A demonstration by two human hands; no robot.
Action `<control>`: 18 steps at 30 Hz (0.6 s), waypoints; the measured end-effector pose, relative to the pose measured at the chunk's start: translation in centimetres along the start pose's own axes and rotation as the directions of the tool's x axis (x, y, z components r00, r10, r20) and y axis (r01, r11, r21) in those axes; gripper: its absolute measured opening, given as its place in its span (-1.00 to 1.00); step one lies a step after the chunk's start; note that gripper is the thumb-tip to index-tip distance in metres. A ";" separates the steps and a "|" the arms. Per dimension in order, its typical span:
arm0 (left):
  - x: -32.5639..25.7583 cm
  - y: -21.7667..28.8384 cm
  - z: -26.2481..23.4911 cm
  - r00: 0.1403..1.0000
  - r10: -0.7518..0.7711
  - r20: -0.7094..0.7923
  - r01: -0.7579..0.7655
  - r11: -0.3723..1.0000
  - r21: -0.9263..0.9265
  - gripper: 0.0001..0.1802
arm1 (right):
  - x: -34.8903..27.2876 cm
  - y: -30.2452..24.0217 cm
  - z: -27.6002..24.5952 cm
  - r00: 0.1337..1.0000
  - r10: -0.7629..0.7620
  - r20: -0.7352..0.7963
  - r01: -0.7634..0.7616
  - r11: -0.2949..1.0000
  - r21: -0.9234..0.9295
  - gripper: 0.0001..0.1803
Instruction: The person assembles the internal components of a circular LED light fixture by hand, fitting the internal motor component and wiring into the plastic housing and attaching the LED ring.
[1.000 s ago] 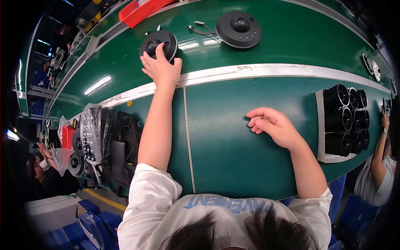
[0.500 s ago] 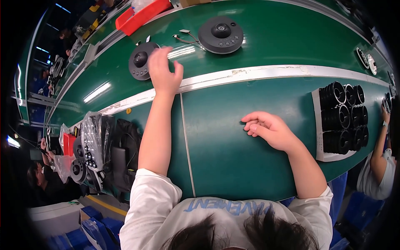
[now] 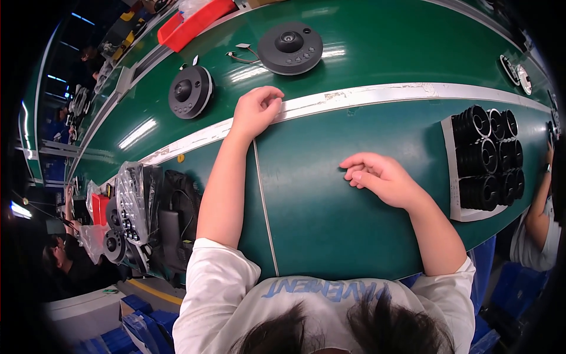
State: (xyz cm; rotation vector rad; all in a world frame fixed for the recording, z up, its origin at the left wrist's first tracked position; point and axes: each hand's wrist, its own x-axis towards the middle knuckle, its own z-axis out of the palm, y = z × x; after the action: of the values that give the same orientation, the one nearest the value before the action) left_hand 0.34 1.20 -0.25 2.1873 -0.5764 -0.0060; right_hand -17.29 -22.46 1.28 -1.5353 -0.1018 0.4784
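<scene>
My left hand hovers by the white rail, its fingers loosely bent with the thumb apart, and I see nothing in it. Beyond it on the glossy green surface lie two dark grey round devices with a domed lens in the centre: a left one, tilted in view, and a right one with a cable and small white connector trailing left. My right hand is over the dark green mat, index finger stretched out, the other fingers half curled, holding nothing visible. No device touches either hand.
Black ribbed rings stand in stacks on a white tray at the right. Bagged parts and a black bag lie at the left. A red bin sits at the far left. Other people are at both sides. A white rail crosses the bench.
My left hand has drawn back from the left device toward the rail, its fingers curling more. Both devices have shifted left along the green surface. My right hand has hardly moved.
</scene>
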 end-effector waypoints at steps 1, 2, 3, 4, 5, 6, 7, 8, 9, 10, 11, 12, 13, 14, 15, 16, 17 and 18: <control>0.0 0.1 0.0 1.000 0.000 0.001 0.000 1.000 0.000 -0.81 | 0.0 0.0 0.0 1.000 0.000 -0.003 0.000 1.000 -0.001 -0.72; 0.1 0.3 -0.1 1.000 -0.006 0.016 0.006 0.999 0.037 -0.81 | -0.1 0.0 0.0 1.000 0.001 -0.004 -0.001 1.000 -0.001 -0.72; 0.1 0.3 -0.1 0.999 -0.013 0.030 0.011 0.997 0.074 -0.82 | -0.1 0.0 0.0 1.000 0.000 -0.004 0.000 1.000 0.003 -0.72; 0.1 0.3 0.0 0.999 -0.012 0.031 0.010 0.997 0.074 -0.82 | -0.1 0.0 0.0 1.000 -0.001 -0.003 0.001 1.000 0.006 -0.72; 0.0 0.3 0.0 0.999 0.003 0.039 -0.007 0.995 0.100 -0.82 | 0.0 0.0 0.0 1.000 -0.002 -0.004 0.002 1.000 0.006 -0.72; 0.0 0.3 0.1 0.999 0.018 0.047 -0.024 0.992 0.126 -0.82 | 0.0 0.0 0.0 1.000 -0.004 -0.001 0.004 1.000 0.004 -0.72; 0.1 0.3 0.1 0.999 0.018 0.047 -0.024 0.992 0.126 -0.82 | 0.0 0.1 0.0 1.000 -0.006 0.002 0.006 1.000 0.002 -0.72; 0.1 0.4 0.1 0.998 0.019 0.055 -0.028 0.987 0.160 -0.81 | 0.0 0.1 0.0 1.000 -0.006 0.001 0.006 1.000 0.002 -0.72; 0.1 0.4 0.1 0.998 0.020 0.063 -0.032 0.980 0.194 -0.81 | 0.0 0.1 0.0 1.000 -0.011 0.003 0.011 1.000 0.005 -0.72; 0.1 0.4 0.1 0.998 0.021 0.063 -0.033 0.980 0.194 -0.81 | 0.0 0.1 0.0 1.000 -0.015 0.004 0.015 1.000 0.008 -0.72; 0.1 0.5 0.1 0.996 0.029 0.078 -0.046 0.974 0.222 -0.80 | 0.0 0.1 0.0 1.000 -0.015 0.003 0.015 1.000 0.008 -0.72; 0.1 0.5 0.0 0.995 0.037 0.094 -0.059 0.966 0.251 -0.79 | 0.0 0.1 0.0 1.000 -0.014 0.003 0.014 1.000 0.007 -0.72; 0.1 0.5 0.0 0.995 0.037 0.094 -0.060 0.966 0.251 -0.79 | 0.0 0.1 0.0 1.000 -0.013 0.004 0.013 1.000 0.006 -0.72; 0.1 0.5 0.0 0.994 0.040 0.098 -0.064 0.965 0.256 -0.79 | 0.0 0.0 0.0 1.000 -0.013 0.003 0.013 1.000 0.006 -0.72; 0.1 0.5 0.0 0.994 0.043 0.102 -0.069 0.963 0.261 -0.78 | 0.0 0.0 0.0 1.000 -0.014 0.003 0.014 1.000 0.002 -0.71; 0.1 0.5 0.0 0.994 0.043 0.102 -0.069 0.963 0.261 -0.78 | 0.0 0.0 0.0 1.000 -0.015 0.004 0.015 1.000 -0.002 -0.71; 0.1 0.6 0.0 0.994 0.037 0.102 -0.063 0.962 0.264 -0.78 | 0.0 0.0 0.0 1.000 -0.016 0.004 0.016 1.000 -0.002 -0.71; 0.1 0.6 0.0 0.994 0.032 0.101 -0.058 0.962 0.267 -0.78 | 0.0 0.0 0.0 1.000 -0.016 0.005 0.016 1.000 -0.004 -0.71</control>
State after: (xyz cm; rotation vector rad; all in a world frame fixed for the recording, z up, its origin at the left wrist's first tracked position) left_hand 0.17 0.80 0.24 2.4479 -0.7162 -0.0088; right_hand -17.30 -22.51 1.32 -1.5364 -0.1190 0.4702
